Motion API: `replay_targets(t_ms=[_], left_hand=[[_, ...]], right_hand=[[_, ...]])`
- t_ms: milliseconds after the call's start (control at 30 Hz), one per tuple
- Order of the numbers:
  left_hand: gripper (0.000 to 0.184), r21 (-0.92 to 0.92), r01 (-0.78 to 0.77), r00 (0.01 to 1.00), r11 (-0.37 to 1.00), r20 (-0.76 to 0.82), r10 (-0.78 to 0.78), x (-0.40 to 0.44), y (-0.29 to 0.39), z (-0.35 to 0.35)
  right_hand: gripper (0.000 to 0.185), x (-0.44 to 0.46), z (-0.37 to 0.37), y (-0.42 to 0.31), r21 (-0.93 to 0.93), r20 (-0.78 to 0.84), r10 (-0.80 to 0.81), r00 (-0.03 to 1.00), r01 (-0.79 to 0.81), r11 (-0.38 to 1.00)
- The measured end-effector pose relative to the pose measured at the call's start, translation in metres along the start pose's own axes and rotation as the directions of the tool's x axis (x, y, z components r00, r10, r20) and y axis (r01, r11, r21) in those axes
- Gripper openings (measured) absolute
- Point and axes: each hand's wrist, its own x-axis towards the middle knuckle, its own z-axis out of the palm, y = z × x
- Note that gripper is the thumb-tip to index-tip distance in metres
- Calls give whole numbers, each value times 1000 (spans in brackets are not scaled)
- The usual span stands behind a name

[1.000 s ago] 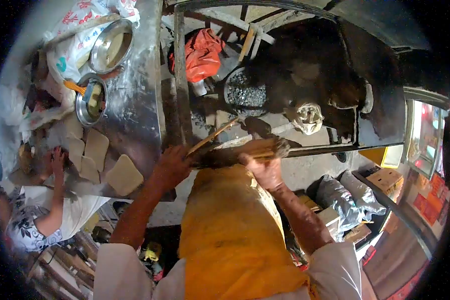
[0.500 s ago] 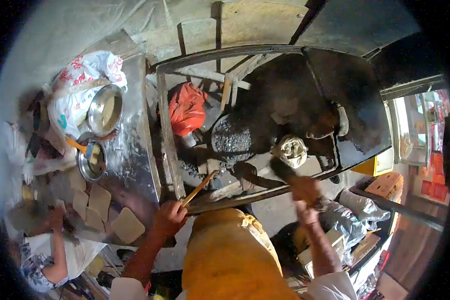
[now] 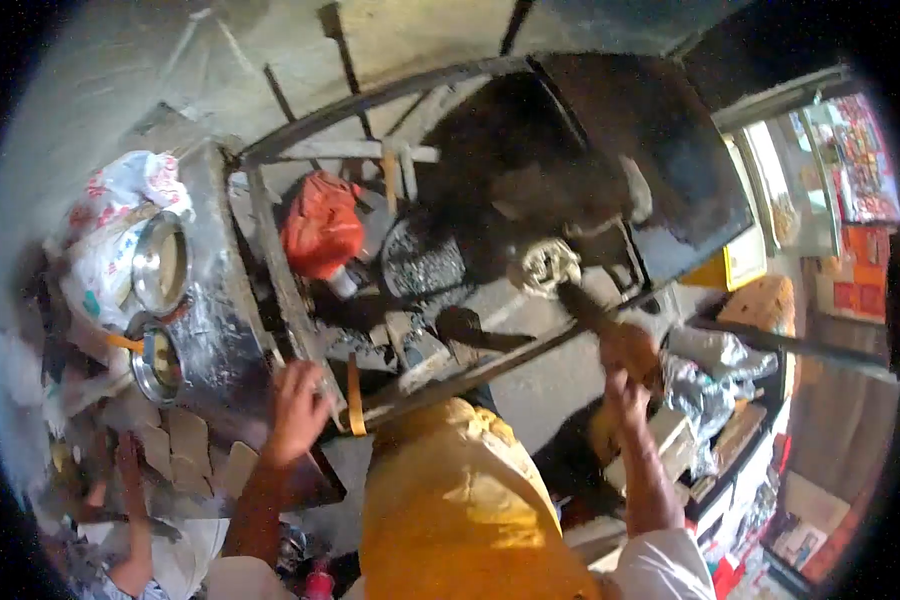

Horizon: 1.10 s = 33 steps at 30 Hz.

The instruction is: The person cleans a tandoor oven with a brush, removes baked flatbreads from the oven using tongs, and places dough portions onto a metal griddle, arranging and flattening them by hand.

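Observation:
My right hand (image 3: 630,362) is closed around a dark, long-handled tool (image 3: 588,308) whose kind I cannot make out. The tool's far end reaches a pale, crumpled round bundle (image 3: 550,267) at the edge of the blackened stove; whether they are joined, I cannot tell. Over the stove's left front corner, my left hand (image 3: 300,408) is open, fingers apart and holding nothing. Just right of it, a wooden stick (image 3: 355,398) stands against the front rail (image 3: 440,385), apart from the fingers. A round pan of ash and coals (image 3: 422,262) sits inside the frame.
A red plastic bag (image 3: 324,228) lies inside the stove frame. To the left, a metal counter (image 3: 215,300) carries two steel bowls (image 3: 160,265) and flat dough pieces (image 3: 188,440). Another person's arm (image 3: 133,500) is at lower left. Silvery bags (image 3: 705,375) fill a shelf at right.
My left hand has let go of the wooden stick and moved left, opening its fingers. The stick now rests at the rail. The view has tilted; my right hand keeps its hold.

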Motion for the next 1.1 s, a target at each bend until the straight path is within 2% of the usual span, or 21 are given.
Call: replay_targets(t_ms=[33, 67, 100, 167, 200, 267, 300, 333, 400, 500, 567, 667, 733, 800, 867, 900, 933, 967, 1033, 1067, 1100], left_hand=[[46, 7, -3, 1000, 1000, -27, 3, 13, -2, -15], [45, 32, 16, 994, 999, -107, -13, 18, -19, -12], [44, 58, 41, 989, 997, -141, -33, 27, -25, -21], [46, 207, 63, 988, 976, -150, -32, 34, -50, -29], [50, 250, 117, 983, 961, -168, -76, 34, -65, -29], [52, 339, 175, 975, 924, -188, -116, 40, -72, -35], [57, 351, 202, 972, 914, -184, -144, 41, -78, -35], [57, 347, 198, 974, 917, -178, -143, 41, -85, -32], [60, 360, 238, 961, 902, -220, -166, 43, -96, -26], [59, 325, 279, 939, 904, -289, -186, 47, -101, -14], [59, 294, 313, 918, 903, -336, -209, 47, -101, -9], [60, 264, 334, 899, 905, -376, -223, 52, -95, -10], [62, 265, 350, 893, 899, -385, -234, 52, -97, -10], [64, 263, 356, 886, 896, -401, -234, 53, -100, -7], [66, 227, 404, 872, 886, -388, -298, 50, -106, -3], [72, 270, 372, 890, 888, -375, -259, 49, -112, -3], [71, 295, 346, 892, 891, -397, -215, 48, -113, -3], [71, 237, 407, 883, 882, -349, -314, 52, -104, -10], [72, 225, 448, 850, 865, -406, -335, 57, -105, -4], [72, 206, 453, 837, 867, -434, -334, 61, -101, -2], [71, 213, 475, 825, 853, -446, -348, 65, -101, 1]], right_hand=[[26, 15, -6, -2, -142, -81, 34, 996, -46, 989], [20, 31, -15, -7, -607, -110, 17, 994, -81, 791], [23, 32, -25, 10, -804, 96, -77, 992, 123, 581], [26, 15, -23, 13, -561, 112, 158, 981, -69, 825], [27, 2, -14, -3, -573, 219, -170, 961, 268, 774], [28, -4, -5, -37, -432, 118, 261, 958, -187, 882], [25, 13, -14, -42, -400, 213, 72, 974, 19, 917], [23, 30, -24, -33, -526, 226, -39, 973, 155, 836], [20, 64, -42, -15, -754, 244, -260, 934, 351, 555], [24, 66, -62, 37, -736, 185, -39, 982, 165, 656], [29, 44, -40, 10, -692, 315, -61, 947, 273, 669], [42, -7, 17, -41, -416, 317, 133, 939, 11, 909], [42, -41, 48, -64, -84, 437, 338, 834, -336, 938], [44, -39, 74, -113, -53, 612, 403, 680, -474, 879], [27, -45, 75, -92, 107, 519, 274, 810, -380, 919], [20, -26, 65, -89, -66, 521, 394, 757, -424, 903], [20, -33, 48, -61, -7, 429, 466, 774, -513, 858], [17, -45, 31, -54, 33, 324, 464, 824, -500, 865], [33, -31, 46, -50, -343, 414, 121, 902, 31, 939], [38, -43, 55, -58, -314, 462, 197, 865, -48, 948], [43, -46, 69, -70, -138, 564, 113, 818, -42, 990]])
